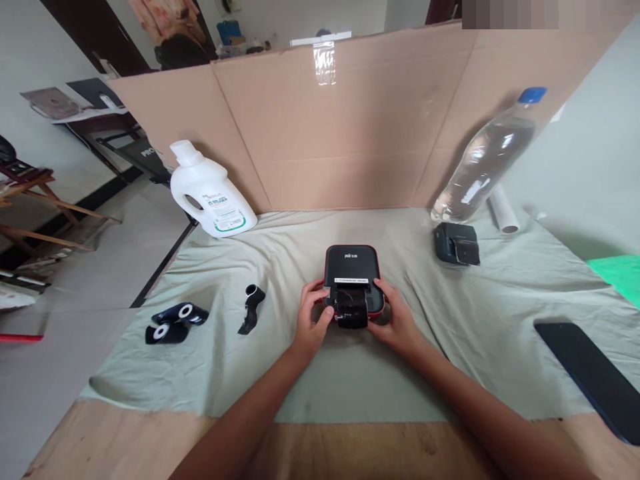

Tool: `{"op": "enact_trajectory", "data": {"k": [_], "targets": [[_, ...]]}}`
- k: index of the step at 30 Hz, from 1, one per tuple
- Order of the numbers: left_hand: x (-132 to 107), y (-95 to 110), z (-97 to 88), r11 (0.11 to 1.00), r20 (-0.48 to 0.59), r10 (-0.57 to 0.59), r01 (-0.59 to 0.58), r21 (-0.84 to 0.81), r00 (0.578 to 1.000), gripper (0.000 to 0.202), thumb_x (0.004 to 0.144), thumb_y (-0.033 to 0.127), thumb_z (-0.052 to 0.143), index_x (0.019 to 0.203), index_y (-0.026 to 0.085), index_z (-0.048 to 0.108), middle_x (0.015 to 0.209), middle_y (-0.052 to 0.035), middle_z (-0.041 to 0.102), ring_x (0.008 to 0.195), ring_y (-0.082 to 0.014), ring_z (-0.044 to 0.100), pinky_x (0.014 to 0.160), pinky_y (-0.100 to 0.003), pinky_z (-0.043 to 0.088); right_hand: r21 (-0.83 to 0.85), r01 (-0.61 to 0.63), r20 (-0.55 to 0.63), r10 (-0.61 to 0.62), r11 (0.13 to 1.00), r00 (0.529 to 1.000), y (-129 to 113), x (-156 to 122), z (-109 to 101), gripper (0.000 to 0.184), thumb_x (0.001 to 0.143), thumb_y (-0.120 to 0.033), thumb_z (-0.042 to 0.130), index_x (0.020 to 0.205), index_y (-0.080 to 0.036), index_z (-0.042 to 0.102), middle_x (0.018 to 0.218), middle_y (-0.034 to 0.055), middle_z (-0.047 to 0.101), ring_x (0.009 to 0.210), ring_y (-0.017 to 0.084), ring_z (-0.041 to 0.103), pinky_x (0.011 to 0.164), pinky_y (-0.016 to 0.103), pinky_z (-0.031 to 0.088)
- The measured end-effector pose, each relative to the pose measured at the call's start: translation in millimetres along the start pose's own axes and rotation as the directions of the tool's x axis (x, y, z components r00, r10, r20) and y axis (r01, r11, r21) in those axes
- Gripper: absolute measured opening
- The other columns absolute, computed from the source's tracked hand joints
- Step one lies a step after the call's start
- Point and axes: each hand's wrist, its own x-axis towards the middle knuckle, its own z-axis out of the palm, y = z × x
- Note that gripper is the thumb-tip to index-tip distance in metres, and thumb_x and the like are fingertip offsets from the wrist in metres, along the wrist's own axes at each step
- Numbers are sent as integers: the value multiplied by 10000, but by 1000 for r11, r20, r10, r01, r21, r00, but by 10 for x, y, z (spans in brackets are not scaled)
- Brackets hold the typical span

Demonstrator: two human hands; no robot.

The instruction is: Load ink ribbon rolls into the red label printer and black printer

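A black label printer (351, 262) with a red rim is in the middle of the cloth, a glossy black strip (353, 313) hanging from the slot at its near end. My left hand (313, 320) grips its left edge, thumb near the strip. On the opposite edge, the fingers and thumb of my right hand (399, 321) are closed around the side. Left of my hands lies a small black roll (253, 303) with a loose, curling tail. Farther left, two dark rolls with white cores (170, 323) lie together.
A white detergent bottle (215, 193) and a clear bottle with a blue cap (483, 167) lean against a cardboard panel (345, 133). Near the clear bottle are a small black device (445, 241) and a white tube (503, 210). A black phone (593, 377) lies at right on the green cloth (310, 393).
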Motion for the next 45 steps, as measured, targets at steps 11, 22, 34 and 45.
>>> {"op": "enact_trajectory", "data": {"k": [11,22,34,45], "targets": [[128,-93,13,996,10,69,-69,55,998,283,931,486,576,997,212,604,1253,-107,519,1244,-259,543,1024,-439,480,-35,38,17,-38,999,999,37,37,-44,801,743,-289,780,1460,-248,426,1413,160,566,1212,315,597,959,470,538],[31,81,-35,984,22,111,-113,135,994,329,995,409,487,1231,214,604,1335,-140,535,1250,-248,541,944,-370,513,-73,-22,19,23,997,1000,53,-37,9,1003,811,-331,729,1626,-295,147,1340,122,603,1127,306,627,936,482,546],[-14,141,-47,983,26,100,-103,155,995,361,1012,381,460,1297,207,597,1472,-146,544,1309,-260,548,1029,-416,477,-33,-103,46,105,994,993,-5,-54,-2,982,822,-400,702,1629,-235,169,1232,123,644,964,260,664,871,424,581],[-19,135,-40,986,15,100,-101,131,995,379,1016,413,467,1303,205,600,1473,-136,549,1353,-253,527,1093,-399,441,26,12,41,-13,1000,999,-100,-12,-157,708,932,-405,542,1589,-279,312,1507,103,519,1232,279,576,931,422,552]]}}
